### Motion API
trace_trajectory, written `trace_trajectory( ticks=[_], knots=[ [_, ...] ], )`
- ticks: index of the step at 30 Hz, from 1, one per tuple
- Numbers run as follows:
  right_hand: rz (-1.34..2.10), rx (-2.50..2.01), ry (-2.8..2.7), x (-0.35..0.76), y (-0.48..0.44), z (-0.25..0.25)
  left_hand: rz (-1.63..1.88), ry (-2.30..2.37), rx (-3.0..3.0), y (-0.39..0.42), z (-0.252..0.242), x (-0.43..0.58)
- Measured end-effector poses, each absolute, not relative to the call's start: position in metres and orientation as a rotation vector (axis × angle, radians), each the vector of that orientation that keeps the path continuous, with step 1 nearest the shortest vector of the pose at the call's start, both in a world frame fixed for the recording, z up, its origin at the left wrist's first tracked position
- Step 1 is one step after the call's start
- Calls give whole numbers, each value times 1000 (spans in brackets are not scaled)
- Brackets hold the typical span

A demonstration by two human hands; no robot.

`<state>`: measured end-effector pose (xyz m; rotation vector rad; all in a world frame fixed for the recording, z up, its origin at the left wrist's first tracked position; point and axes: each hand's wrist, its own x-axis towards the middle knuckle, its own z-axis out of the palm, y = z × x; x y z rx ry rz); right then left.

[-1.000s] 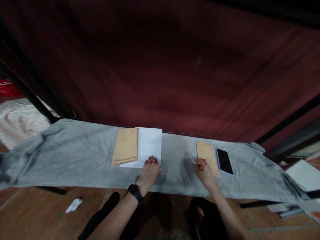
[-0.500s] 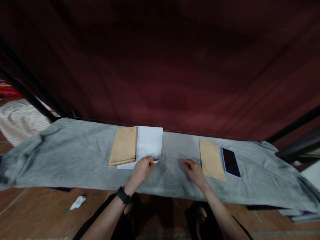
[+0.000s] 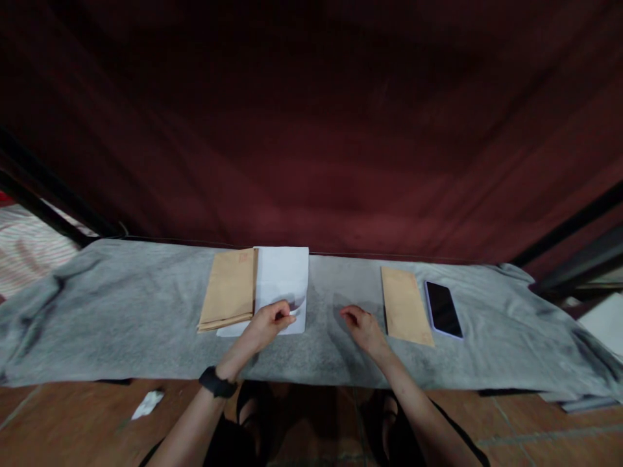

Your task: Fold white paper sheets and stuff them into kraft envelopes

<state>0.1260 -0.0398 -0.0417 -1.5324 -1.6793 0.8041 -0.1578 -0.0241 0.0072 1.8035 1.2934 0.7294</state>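
Observation:
My left hand (image 3: 273, 320), with a black band on the wrist, is over the near part of the white paper sheets (image 3: 282, 275). Thumb and fingers pinch a sheet whose near edge curls up beside the fingertips. Left of the sheets, partly over them, lies a stack of brown envelopes (image 3: 230, 285) with a small red mark at the top. My right hand (image 3: 364, 329) is above the grey cloth, fingers curled together, and I see nothing in them. Close to its right lies a single brown envelope (image 3: 407, 305).
A phone (image 3: 444, 310) with a purple edge lies right of the single envelope. Grey cloth (image 3: 146, 305) covers the long bench. A dark red curtain (image 3: 311, 162) hangs behind it. On the tiled floor lies a crumpled white tissue (image 3: 147, 405).
The view has shifted slightly. My left hand has the sheet's near edge curled up more than before. My right hand has moved a little left, away from the single envelope, fingers still closed.

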Motion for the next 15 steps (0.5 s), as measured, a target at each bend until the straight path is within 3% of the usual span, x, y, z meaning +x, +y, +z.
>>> trace_trajectory(
  ticks=[7, 11, 15],
  knots=[
    [1336, -1392, -1179, 102, -41, -33, 632, 1180, 2273, -67, 17, -89],
    [1327, -1326, -1122, 100, -42, -27, 522, 957, 2516, -92, 12, -58],
    [1231, -1393, -1041, 120, -37, -25, 644, 972, 2485, -85, 9, -53]
  ],
)
